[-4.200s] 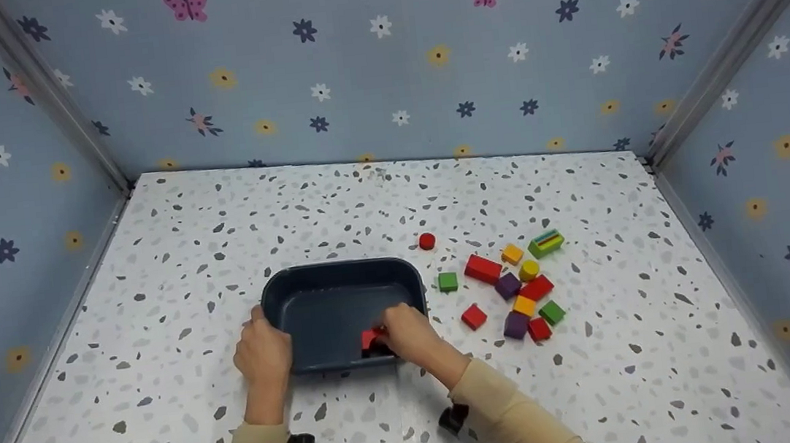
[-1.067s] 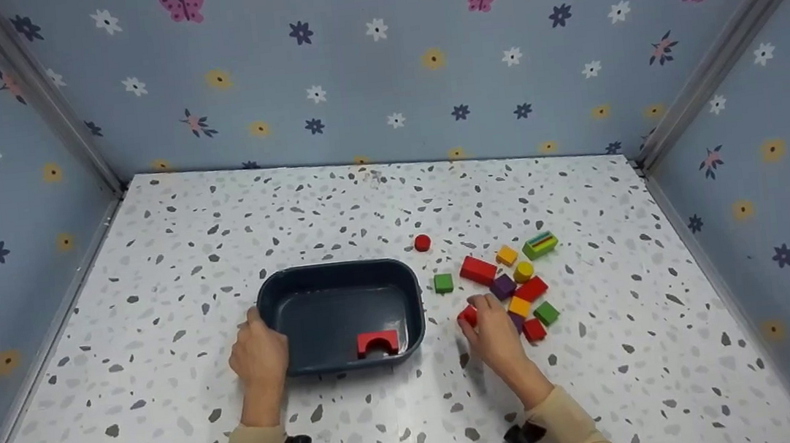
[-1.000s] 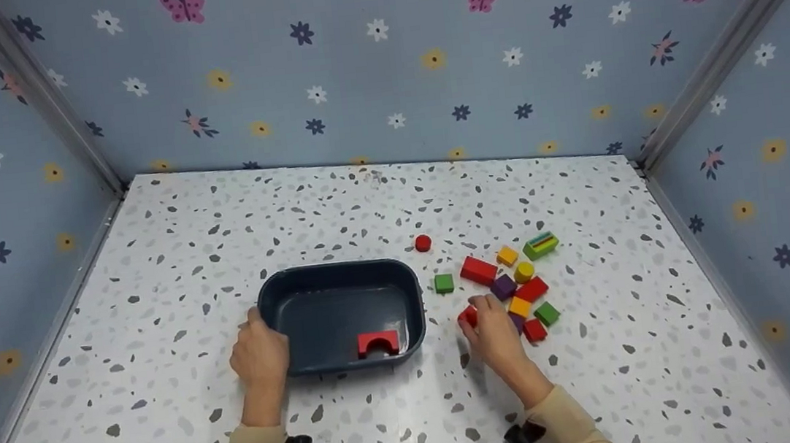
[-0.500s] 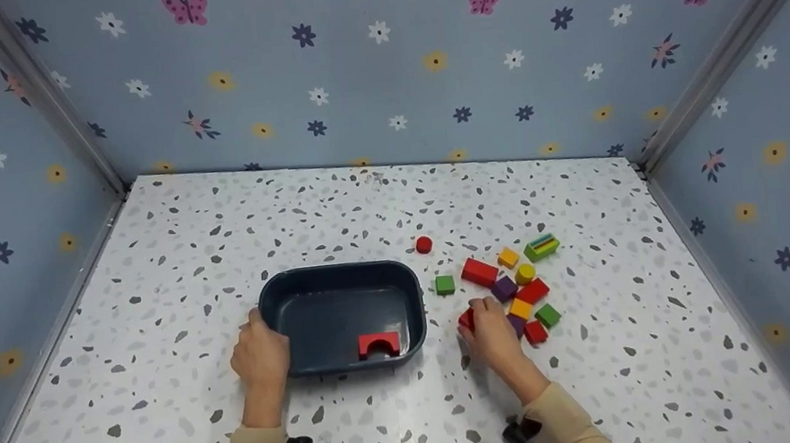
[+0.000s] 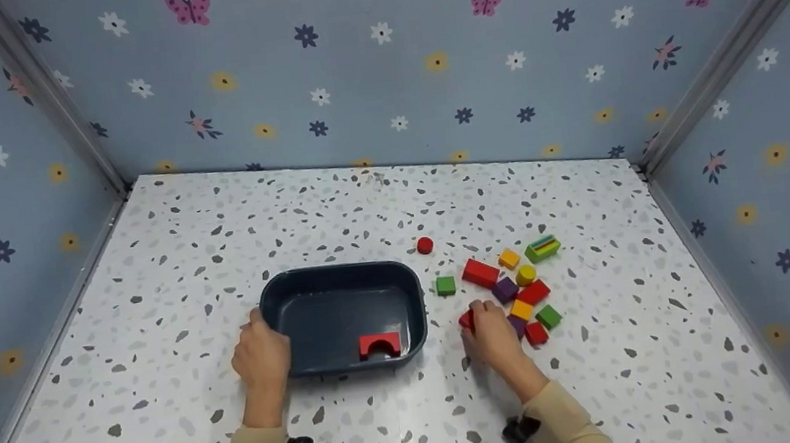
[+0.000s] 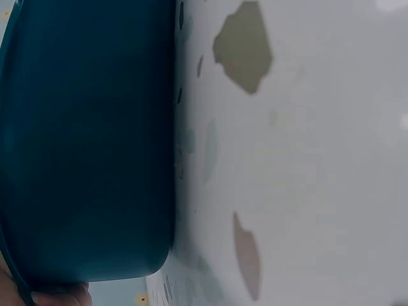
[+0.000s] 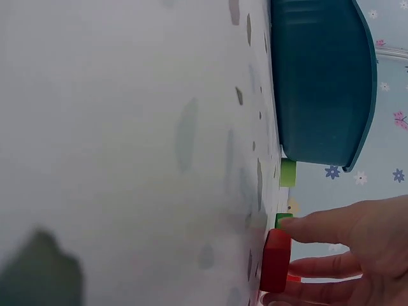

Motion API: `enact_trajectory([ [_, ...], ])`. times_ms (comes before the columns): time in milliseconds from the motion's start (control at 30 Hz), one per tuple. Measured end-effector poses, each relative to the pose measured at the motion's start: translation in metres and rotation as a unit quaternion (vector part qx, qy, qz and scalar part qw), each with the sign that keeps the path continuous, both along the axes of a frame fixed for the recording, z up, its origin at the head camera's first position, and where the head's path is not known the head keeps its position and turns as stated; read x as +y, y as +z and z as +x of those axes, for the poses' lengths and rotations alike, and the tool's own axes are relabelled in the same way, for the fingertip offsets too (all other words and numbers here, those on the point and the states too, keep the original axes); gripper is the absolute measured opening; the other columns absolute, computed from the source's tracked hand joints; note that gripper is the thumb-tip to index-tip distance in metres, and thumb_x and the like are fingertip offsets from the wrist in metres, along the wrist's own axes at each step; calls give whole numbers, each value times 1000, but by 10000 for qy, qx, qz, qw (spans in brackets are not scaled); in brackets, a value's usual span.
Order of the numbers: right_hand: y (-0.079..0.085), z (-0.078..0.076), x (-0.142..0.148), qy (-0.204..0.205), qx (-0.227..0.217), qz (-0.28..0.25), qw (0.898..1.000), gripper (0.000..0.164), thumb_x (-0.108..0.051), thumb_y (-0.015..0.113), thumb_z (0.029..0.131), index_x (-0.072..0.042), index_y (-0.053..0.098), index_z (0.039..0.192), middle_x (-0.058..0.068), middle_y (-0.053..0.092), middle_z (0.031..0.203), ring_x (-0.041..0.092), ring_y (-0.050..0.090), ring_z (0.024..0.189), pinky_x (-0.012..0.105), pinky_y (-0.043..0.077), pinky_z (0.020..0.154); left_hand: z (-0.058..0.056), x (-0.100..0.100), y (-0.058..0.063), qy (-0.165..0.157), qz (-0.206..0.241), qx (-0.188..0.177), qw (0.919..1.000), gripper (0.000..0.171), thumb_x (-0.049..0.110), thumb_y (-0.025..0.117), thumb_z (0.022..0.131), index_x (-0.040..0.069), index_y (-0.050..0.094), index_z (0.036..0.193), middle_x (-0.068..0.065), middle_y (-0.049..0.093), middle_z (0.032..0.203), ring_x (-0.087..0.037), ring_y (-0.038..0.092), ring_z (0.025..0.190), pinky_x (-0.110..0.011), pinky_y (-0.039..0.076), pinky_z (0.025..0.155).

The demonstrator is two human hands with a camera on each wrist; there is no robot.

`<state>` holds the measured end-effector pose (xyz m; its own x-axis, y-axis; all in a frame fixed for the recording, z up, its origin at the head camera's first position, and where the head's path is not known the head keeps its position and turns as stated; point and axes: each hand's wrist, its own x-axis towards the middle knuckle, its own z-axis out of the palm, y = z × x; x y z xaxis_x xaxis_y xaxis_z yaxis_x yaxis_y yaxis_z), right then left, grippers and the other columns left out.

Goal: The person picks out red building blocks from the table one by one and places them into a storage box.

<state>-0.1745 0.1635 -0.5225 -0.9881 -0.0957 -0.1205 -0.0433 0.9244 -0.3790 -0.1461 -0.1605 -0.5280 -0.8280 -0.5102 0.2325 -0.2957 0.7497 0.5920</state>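
A dark blue basin (image 5: 346, 315) stands on the table, and my left hand (image 5: 260, 353) grips its left rim. In the left wrist view, fingertips (image 6: 64, 297) show at the end of the basin's wall (image 6: 89, 140). Inside, by the front wall, lies a red arch block (image 5: 379, 345). To the right of the basin, my right hand (image 5: 493, 336) pinches a red block (image 5: 466, 320) on the table, partly hidden by the fingers. The right wrist view shows the thumb (image 7: 319, 224) on one side of this red block (image 7: 275, 261) and fingers on the other.
Several wooden blocks lie around the right hand: a long red block (image 5: 480, 273), purple block (image 5: 505, 290), yellow cylinder (image 5: 526, 275), striped green block (image 5: 542, 248) and green cube (image 5: 446, 286). A small red cylinder (image 5: 425, 245) lies farther back. Flowered panels (image 5: 377, 54) enclose the table.
My right hand has left the red arch block in the basin and moved right to another red block, its fingers now closer over it. The left hand stays on the rim.
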Motion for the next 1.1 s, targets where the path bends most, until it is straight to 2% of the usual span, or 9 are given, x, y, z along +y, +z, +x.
enact_trajectory([
  [200, 1, -3, -1, -25, -102, -45, 9999, 40, -16, 62, 83, -1, 48, 117, 15, 52, 102, 25, 50, 87, 41, 43, 84, 0, 0, 2, 51, 2, -39, 10000, 36, -2, 52, 72, -4, 53, 108, -31, 56, 80, -50, 55, 62, -55, 40, 51],
  [367, 1, -4, 1, -17, -135, -143, 9998, 40, -15, 61, 83, -1, 48, 117, 15, 52, 103, 25, 50, 88, 40, 42, 84, 0, 1, 3, 67, 43, -173, 9998, 38, -2, 52, 72, -3, 53, 110, -31, 56, 82, -50, 55, 63, -55, 40, 52],
  [600, 5, -2, 3, 87, 233, -224, 9994, 39, -15, 63, 81, 1, 49, 114, 15, 53, 99, 26, 53, 86, 40, 44, 81, 0, 1, 3, 2, 23, -243, 9997, 39, -2, 52, 72, -5, 52, 111, -32, 56, 81, -49, 55, 63, -54, 41, 52],
  [733, 10, -2, 2, 97, 291, -243, 9992, 39, -16, 63, 81, 1, 49, 113, 15, 53, 96, 25, 53, 83, 39, 45, 78, 0, 0, 3, -38, -40, -198, 9998, 38, -3, 52, 73, -6, 52, 111, -31, 56, 81, -48, 55, 63, -54, 41, 51],
  [933, 24, 0, -4, 15, 114, -397, 9991, 45, -15, 66, 79, -1, 49, 118, 15, 53, 107, 25, 52, 89, 39, 44, 82, 0, 1, 2, 7, -20, -197, 9998, 38, -2, 53, 73, -5, 52, 111, -31, 56, 81, -48, 55, 64, -54, 40, 52],
  [1100, 33, 2, -9, 281, 408, -384, 9980, 40, -12, 66, 79, 0, 51, 113, 15, 53, 108, 24, 52, 89, 37, 44, 83, 0, 1, 3, 29, 10, -224, 9997, 38, -1, 54, 73, -4, 52, 111, -31, 56, 82, -49, 55, 64, -54, 40, 53],
])
